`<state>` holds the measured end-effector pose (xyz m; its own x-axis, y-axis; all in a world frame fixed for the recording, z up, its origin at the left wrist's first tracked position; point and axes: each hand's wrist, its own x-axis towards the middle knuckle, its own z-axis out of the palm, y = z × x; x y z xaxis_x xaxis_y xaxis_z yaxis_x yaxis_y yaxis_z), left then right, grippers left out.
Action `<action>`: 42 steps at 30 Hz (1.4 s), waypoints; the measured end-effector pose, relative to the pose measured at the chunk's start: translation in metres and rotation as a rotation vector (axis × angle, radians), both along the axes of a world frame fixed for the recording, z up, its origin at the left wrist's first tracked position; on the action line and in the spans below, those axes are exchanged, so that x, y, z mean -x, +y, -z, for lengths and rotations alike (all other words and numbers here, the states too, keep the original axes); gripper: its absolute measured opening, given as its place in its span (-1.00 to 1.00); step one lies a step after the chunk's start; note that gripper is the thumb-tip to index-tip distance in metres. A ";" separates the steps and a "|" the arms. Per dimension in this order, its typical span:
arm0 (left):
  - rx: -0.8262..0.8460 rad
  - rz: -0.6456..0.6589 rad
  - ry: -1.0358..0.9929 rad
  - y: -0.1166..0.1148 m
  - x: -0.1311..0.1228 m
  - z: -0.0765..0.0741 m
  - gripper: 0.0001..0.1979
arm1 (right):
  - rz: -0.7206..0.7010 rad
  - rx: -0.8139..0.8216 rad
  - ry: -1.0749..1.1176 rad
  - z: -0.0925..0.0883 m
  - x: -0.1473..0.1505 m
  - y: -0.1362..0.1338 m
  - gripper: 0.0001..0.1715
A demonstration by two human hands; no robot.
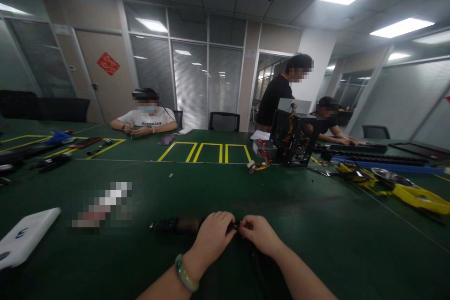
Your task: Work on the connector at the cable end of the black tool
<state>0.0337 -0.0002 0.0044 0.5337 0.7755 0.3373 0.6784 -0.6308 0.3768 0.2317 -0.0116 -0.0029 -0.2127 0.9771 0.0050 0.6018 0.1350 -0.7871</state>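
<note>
A long dark object (pixel 176 224) lies flat on the green table (pixel 211 187) near the front edge. My left hand (pixel 212 234) is curled over its right end, fingers closed around it; a pale green bangle sits on that wrist. My right hand (pixel 258 233) is right beside it, fingers pinched on a small dark part at the same end. What the fingertips hold is too dark to name.
A white box (pixel 26 234) lies at front left. Yellow tape rectangles (pixel 207 152) mark the table's middle. A black open frame with wires (pixel 293 138) stands at right, yellow tools (pixel 415 192) beyond. One person sits across; two others work at the right.
</note>
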 end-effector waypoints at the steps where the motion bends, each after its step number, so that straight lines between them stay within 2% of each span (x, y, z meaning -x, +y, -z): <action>1: 0.002 -0.003 -0.003 0.000 0.000 0.000 -0.89 | 0.000 0.008 0.001 0.000 0.000 0.000 -0.84; 10: -0.012 0.015 0.000 0.000 0.001 0.000 -0.84 | 0.010 -0.022 0.006 0.004 0.000 0.002 -0.85; 16: -0.011 -0.002 0.009 -0.002 0.000 -0.002 -0.92 | -0.002 -0.009 0.010 0.004 -0.001 0.002 -0.83; 22: -0.032 0.026 0.049 -0.001 0.000 -0.001 -0.86 | -0.002 -0.011 0.014 0.004 -0.001 0.002 -0.83; 31: -0.019 0.017 0.052 -0.001 0.000 -0.002 -0.90 | 0.000 0.019 0.002 0.004 -0.001 0.001 -0.82; 36: -0.024 0.023 0.042 -0.002 0.001 -0.002 -0.86 | -0.010 -0.009 0.015 0.010 -0.002 0.004 -0.83; 42: -0.040 0.004 0.048 -0.002 0.000 -0.001 -0.91 | -0.001 -0.020 0.021 0.012 -0.002 0.005 -0.84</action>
<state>0.0337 -0.0020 0.0049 0.5534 0.7596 0.3416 0.6925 -0.6475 0.3181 0.2333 -0.0069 -0.0145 -0.2137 0.9765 0.0294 0.5849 0.1520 -0.7968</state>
